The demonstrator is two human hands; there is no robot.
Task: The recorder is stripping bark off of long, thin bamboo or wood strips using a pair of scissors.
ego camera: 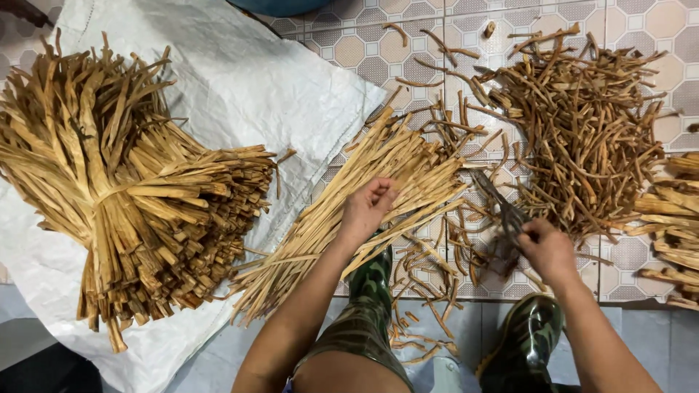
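On a patterned tiled floor [641,22], we see the left hand [368,207] clamped on a loose sheaf of pale strips [364,196] and the right hand [546,247] closed around dark shears [502,207]. A tied bundle [131,196] rests on a white sack [240,80] at nine o'clock; darker trimmings [582,124] lie at two o'clock.
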